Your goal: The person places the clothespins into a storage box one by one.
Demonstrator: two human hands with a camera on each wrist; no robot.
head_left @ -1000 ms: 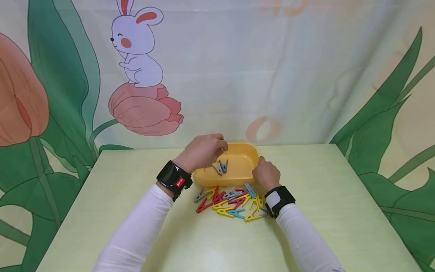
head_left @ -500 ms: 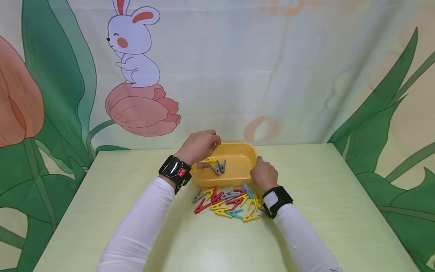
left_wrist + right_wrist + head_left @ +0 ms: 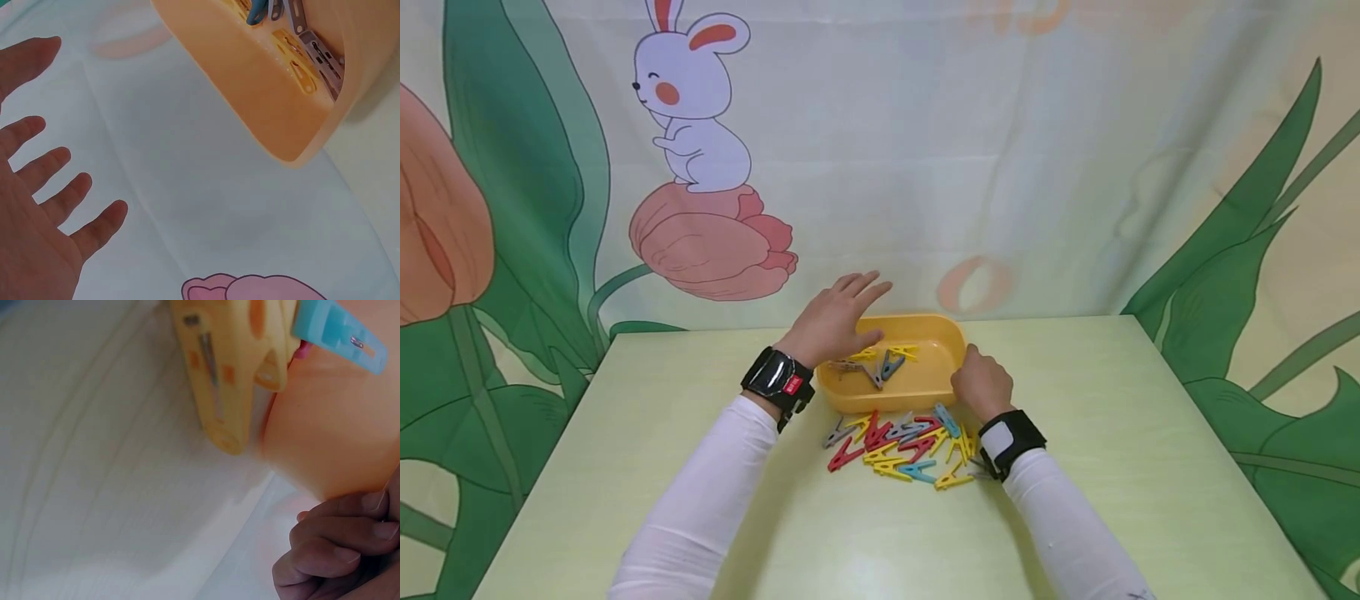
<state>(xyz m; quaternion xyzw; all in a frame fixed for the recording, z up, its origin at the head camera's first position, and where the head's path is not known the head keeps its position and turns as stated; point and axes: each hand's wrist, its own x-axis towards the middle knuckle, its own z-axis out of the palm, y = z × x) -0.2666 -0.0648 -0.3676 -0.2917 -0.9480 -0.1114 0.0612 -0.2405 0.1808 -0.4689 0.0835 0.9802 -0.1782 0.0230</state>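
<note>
My left hand [image 3: 833,323] hovers over the left back rim of a yellow plastic tray [image 3: 917,402], fingers spread and holding nothing. The left wrist view shows the same spread fingers apart from the tray wall [image 3: 244,94]. At the tray's right end, my right hand [image 3: 983,385] grips the rim with curled fingers. Inside lie several clothespins: a yellow one [image 3: 904,352], a blue-grey one [image 3: 891,365], a grey one [image 3: 873,377], and brownish ones [image 3: 847,366] partly behind the left hand.
In front of the tray lies a loose pile of clothespins, among them a red one [image 3: 846,455], a light blue one [image 3: 917,472] and a yellow one [image 3: 953,478]. A printed curtain [image 3: 880,167] hangs behind the pale table [image 3: 647,433].
My left hand has let go of a yellow clothespin, which now lies in the tray; its fingers have spread and risen slightly. My right hand keeps its grip on the rim.
</note>
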